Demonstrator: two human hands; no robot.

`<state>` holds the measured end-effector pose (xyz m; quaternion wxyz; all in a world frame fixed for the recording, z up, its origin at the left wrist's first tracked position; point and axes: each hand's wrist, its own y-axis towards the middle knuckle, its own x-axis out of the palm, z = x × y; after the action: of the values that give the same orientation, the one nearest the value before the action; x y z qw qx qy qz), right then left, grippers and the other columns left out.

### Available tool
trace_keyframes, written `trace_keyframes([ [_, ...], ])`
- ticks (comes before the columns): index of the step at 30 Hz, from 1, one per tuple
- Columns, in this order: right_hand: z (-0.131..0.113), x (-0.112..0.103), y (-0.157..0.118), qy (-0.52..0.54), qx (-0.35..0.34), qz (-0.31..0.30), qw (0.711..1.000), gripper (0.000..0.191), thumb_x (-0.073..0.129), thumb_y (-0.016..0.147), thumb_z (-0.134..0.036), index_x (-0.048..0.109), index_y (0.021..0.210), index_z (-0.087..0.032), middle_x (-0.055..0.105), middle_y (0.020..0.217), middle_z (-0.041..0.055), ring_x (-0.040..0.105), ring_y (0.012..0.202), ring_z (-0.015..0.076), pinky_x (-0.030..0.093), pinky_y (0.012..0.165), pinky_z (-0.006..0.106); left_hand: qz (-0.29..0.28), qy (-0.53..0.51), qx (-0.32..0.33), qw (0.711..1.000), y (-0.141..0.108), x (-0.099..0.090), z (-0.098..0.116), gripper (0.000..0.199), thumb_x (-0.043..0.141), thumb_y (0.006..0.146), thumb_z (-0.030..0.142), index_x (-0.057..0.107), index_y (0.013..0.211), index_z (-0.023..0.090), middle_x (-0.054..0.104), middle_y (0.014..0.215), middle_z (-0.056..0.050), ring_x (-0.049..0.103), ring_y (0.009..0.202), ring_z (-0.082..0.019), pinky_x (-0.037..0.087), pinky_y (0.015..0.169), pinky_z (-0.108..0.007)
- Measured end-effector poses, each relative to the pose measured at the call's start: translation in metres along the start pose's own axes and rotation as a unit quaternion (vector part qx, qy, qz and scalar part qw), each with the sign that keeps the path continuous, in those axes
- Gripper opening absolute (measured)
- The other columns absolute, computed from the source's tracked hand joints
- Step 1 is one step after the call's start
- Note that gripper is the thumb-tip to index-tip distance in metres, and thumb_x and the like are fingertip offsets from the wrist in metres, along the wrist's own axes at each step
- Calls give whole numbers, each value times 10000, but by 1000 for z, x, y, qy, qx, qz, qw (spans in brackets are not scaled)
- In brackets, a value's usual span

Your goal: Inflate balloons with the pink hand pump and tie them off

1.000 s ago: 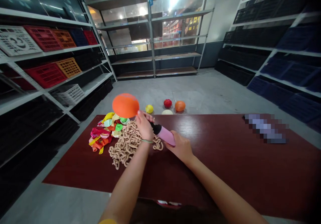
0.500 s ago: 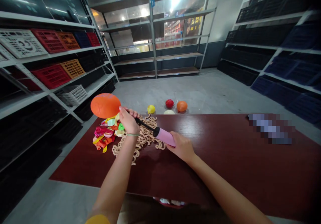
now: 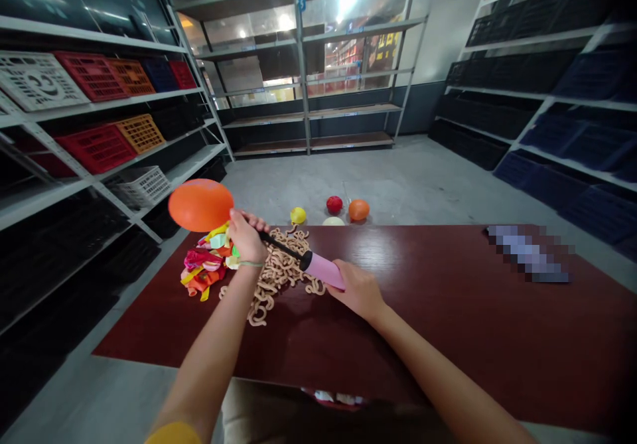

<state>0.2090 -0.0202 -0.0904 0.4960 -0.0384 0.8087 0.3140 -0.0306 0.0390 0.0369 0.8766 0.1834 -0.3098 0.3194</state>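
Note:
My left hand (image 3: 247,237) is closed around the black far end of a balloon pump (image 3: 324,270), at the neck of an inflated orange balloon (image 3: 201,205). The neck itself is hidden by the fingers. My right hand (image 3: 359,289) grips the pump's pink barrel at its near end. Between the hands a black rod shows, drawn out of the barrel. Below the orange balloon lies a pile of flat, colourful balloons (image 3: 203,268). Under the pump, a heap of beige curled pieces (image 3: 281,265) spreads over the dark red table (image 3: 428,338).
Beyond the table's far edge, a yellow balloon (image 3: 298,216), a red balloon (image 3: 334,204), another orange balloon (image 3: 359,210) and a pale one (image 3: 333,221) are on the floor. A blurred-out object (image 3: 530,253) lies at the table's right. Shelves with crates (image 3: 99,145) stand on both sides.
My left hand has moved slightly left with the orange balloon, and a little more of the pump's rod shows. The balloon looks slightly larger. My right hand still holds the barrel.

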Motion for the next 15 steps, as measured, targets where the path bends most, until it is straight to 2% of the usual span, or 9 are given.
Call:
trace_keyframes([
  [2, 0, 2, 1, 3, 6, 4, 1000, 413, 596, 841, -412, 536, 1192, -202, 692, 987, 54, 652, 853, 201, 420, 722, 291, 11, -6, 29, 1000, 16, 4, 13, 339, 476, 919, 524, 396, 784, 223, 298, 495, 95, 334, 369, -63, 285, 389, -181],
  [4, 0, 4, 3, -1, 22, 16, 1000, 398, 604, 833, -398, 546, 1171, -198, 693, 977, 56, 652, 843, 202, 415, 711, 288, 24, -16, 36, 999, 18, 12, 11, 345, 463, 922, 532, 393, 786, 223, 291, 498, 95, 326, 367, -60, 272, 384, -181],
  [7, 2, 5, 3, -13, 51, 40, 998, 394, 618, 819, -412, 558, 1142, -194, 694, 959, 60, 651, 819, 206, 406, 688, 286, 16, -18, -7, 1000, -7, 23, -17, 368, 458, 919, 547, 386, 770, 218, 283, 492, 97, 317, 359, -58, 273, 377, -181],
  [11, 3, 4, 1, -21, 65, 55, 996, 393, 611, 818, -421, 557, 1140, -203, 694, 956, 56, 651, 798, 209, 401, 664, 285, -36, -6, -61, 997, -54, 26, -63, 373, 513, 886, 558, 401, 782, 218, 326, 498, 99, 357, 365, -60, 313, 388, -180],
  [13, 3, 2, 0, -22, 54, 45, 997, 391, 603, 823, -420, 556, 1148, -209, 692, 951, 52, 650, 801, 209, 402, 663, 284, -42, -2, -70, 997, -64, 21, -70, 362, 510, 890, 544, 397, 780, 219, 332, 496, 100, 356, 363, -62, 324, 388, -182],
  [15, 2, 0, -1, -21, 36, 26, 999, 403, 593, 836, -429, 550, 1171, -210, 690, 952, 54, 648, 814, 209, 407, 672, 283, -33, 8, -65, 997, -59, 14, -62, 342, 489, 907, 518, 389, 777, 219, 327, 493, 101, 354, 360, -63, 327, 388, -182],
])
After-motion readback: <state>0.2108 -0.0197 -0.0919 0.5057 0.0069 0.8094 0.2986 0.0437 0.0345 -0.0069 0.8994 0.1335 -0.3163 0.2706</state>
